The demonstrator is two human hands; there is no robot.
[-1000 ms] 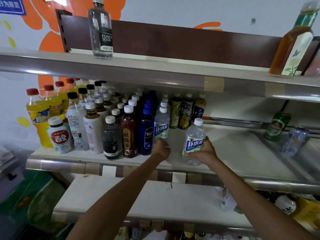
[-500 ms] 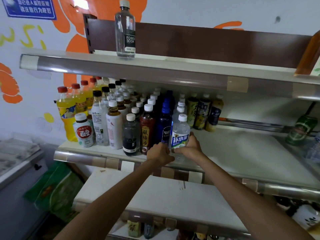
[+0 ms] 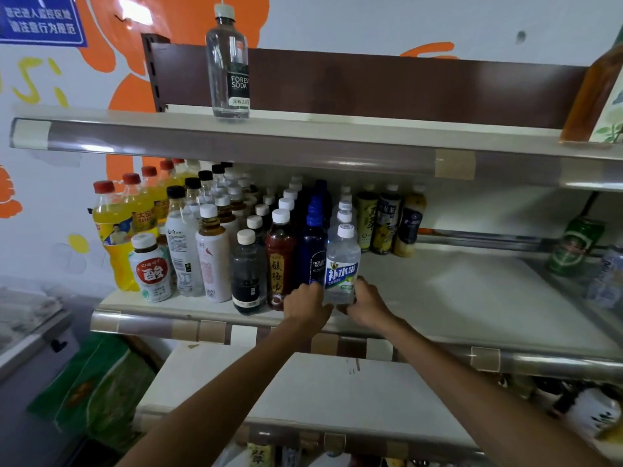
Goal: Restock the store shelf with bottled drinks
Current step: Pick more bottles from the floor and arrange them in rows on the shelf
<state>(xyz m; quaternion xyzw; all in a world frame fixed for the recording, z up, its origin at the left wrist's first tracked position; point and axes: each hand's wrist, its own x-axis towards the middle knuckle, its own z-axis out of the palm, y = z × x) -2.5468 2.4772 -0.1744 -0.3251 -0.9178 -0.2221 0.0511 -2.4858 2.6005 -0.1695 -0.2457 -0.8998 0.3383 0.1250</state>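
Note:
A clear bottle with a white cap and blue label (image 3: pixel 341 264) stands upright at the front of the middle shelf (image 3: pixel 472 298), next to a dark blue bottle (image 3: pixel 313 251). My left hand (image 3: pixel 305 303) and my right hand (image 3: pixel 365 303) both hold its base, one on each side. More bottles of the same kind line up behind it. To the left stand rows of drinks: a dark red bottle (image 3: pixel 279 261), a black one (image 3: pixel 246 274), white ones and yellow sodas (image 3: pixel 113 237).
A clear soda bottle (image 3: pixel 229 65) stands alone on the top shelf, and an amber bottle (image 3: pixel 596 89) is at its right end. Tea bottles (image 3: pixel 387 220) stand at the back of the middle shelf. Green can (image 3: pixel 573 246) lies far right. A lower shelf board (image 3: pixel 303 389) juts out below.
The clear bottle moved left from the open part of the shelf to the front of its row beside the blue bottle. Both hands now close around its base.

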